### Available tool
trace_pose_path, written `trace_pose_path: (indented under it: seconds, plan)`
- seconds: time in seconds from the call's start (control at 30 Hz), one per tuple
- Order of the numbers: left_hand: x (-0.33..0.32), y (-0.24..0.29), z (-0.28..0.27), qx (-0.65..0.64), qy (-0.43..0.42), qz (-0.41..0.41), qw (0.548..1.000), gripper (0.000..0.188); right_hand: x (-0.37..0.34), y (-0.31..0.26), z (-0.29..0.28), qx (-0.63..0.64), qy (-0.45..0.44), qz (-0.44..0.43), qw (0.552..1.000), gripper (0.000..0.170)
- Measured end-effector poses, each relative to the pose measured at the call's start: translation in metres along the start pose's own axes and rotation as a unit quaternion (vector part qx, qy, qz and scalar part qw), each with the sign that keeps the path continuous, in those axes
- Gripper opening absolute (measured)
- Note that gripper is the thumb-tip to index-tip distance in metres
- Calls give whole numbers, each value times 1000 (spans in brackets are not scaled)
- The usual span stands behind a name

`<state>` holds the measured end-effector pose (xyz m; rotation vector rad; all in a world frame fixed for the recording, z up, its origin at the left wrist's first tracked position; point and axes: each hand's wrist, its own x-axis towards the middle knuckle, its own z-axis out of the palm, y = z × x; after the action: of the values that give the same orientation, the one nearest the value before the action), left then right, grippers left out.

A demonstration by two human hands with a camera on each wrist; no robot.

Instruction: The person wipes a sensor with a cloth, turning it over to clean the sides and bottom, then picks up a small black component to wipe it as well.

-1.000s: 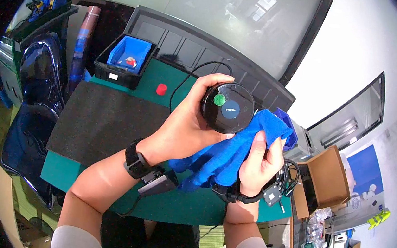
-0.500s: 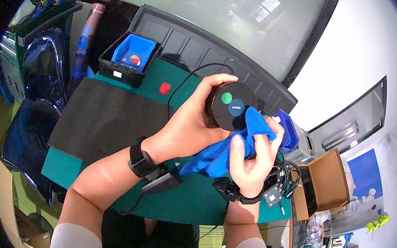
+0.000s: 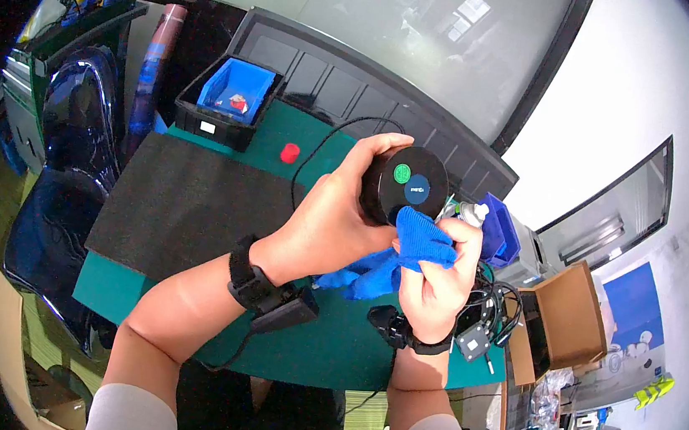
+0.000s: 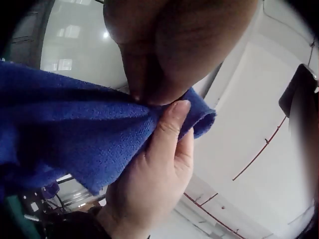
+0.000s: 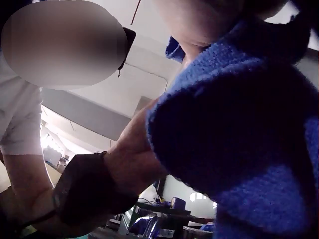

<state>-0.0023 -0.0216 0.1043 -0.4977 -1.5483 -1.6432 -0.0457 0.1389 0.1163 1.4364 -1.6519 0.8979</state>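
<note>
In the head view my left hand [image 3: 333,205] grips a black cylinder [image 3: 396,166] by its side. The cylinder's round end, with a green sticker [image 3: 402,174] and a dark blue one, faces the camera. My right hand [image 3: 440,288] pinches a blue cloth [image 3: 426,242], whose upper fold overlaps the lower edge of that end. Below the left hand hangs the rest of the cloth. In the left wrist view the right thumb presses on the bunched cloth [image 4: 99,134], close under the left hand [image 4: 184,45]. Cloth fills much of the right wrist view.
A dark mat [image 3: 186,207] lies on the green table. Farther back are a red cap [image 3: 290,153] and a black bin [image 3: 223,130] holding a blue tray. Behind the right hand show a white nozzle [image 3: 472,214], a purple-blue bin [image 3: 501,231] and coiled cables [image 3: 503,307].
My right hand has brought the cloth leftward and down along the cylinder's lower edge, bunching it more tightly. The cylinder has shifted slightly right in the head view, still in my left hand.
</note>
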Motion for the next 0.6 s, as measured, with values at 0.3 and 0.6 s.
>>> trace_pose_path:
  seconds: [0.3,0.6]
  plan:
    - [-1,7,-2,34,-47,-20,998,76,4,-3,-10,-51,-34,-40,997,16]
    - [-9,22,-1,190,-103,-29,976,71,7,-5,-9,-36,-21,-10,999,18]
